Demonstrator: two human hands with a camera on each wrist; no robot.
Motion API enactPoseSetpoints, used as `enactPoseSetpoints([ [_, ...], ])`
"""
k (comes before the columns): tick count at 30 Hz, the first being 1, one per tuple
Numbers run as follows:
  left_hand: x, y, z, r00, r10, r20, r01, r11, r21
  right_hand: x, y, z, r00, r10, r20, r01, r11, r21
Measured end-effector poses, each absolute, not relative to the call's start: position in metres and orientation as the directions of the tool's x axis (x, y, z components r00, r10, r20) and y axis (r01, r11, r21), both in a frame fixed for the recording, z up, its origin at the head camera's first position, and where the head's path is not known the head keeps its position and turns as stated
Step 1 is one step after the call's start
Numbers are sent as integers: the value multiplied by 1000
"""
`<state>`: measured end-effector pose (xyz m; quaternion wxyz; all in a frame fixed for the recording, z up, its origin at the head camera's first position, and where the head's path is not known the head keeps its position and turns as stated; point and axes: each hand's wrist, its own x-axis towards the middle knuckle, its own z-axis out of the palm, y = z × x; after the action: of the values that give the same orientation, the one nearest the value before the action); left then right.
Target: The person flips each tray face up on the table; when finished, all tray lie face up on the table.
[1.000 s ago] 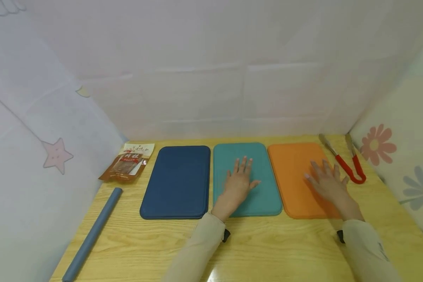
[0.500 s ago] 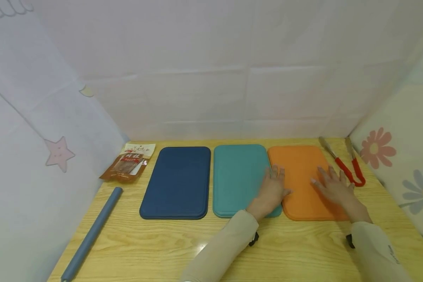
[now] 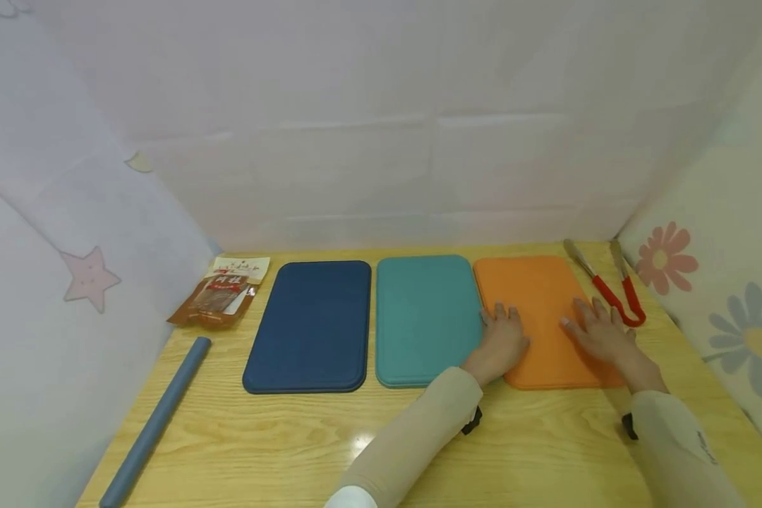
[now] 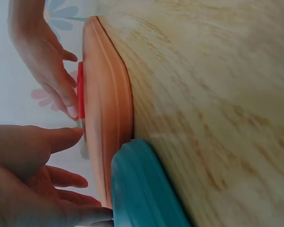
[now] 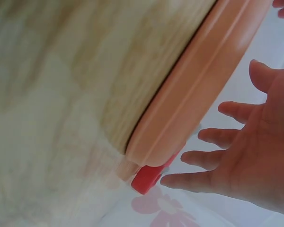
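A flat orange board (image 3: 523,296) with rounded corners lies at the right of a row. Beside it lies a teal board (image 3: 425,321) of the same shape. My left hand (image 3: 500,344) is over the seam between these two, fingers slightly bent; in the left wrist view one fingertip reaches the teal board's edge (image 4: 137,184). Above the orange board's right side is my right hand (image 3: 603,339), its fingers spread. The right wrist view shows that hand (image 5: 255,146) with nothing in its grasp, beside the orange board's rim (image 5: 189,94). Contact with its surface is hard to tell.
A dark blue board (image 3: 311,324) lies left of the teal one. Farther left are a brown and white food packet (image 3: 219,293) and a grey-blue rod (image 3: 159,423). Red-handled tongs (image 3: 609,289) lie at the back right. Fabric-covered walls (image 3: 355,141) enclose the wooden table (image 3: 279,451).
My left hand has moved right, from the middle of the teal board to its seam with the orange board. My right hand has shifted only slightly. The boards stay in place.
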<state>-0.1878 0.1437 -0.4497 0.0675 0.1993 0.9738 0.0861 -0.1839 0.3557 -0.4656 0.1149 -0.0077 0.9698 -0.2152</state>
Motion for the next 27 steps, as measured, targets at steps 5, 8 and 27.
enactPoseSetpoints([
  [5, -192, 153, -457, -922, 371, -116, 358, 927, 115, -185, 355, -469, -970, -94, -223, 20, 887, -461],
  [8, -194, 157, -462, -930, 347, -117, 331, 933, 141, -188, 355, -473, -971, -132, -197, -20, 874, -486],
  [27, -207, 149, -467, -950, 254, -180, 118, 829, 547, -202, 360, -454, -971, -43, -235, 83, 861, -501],
])
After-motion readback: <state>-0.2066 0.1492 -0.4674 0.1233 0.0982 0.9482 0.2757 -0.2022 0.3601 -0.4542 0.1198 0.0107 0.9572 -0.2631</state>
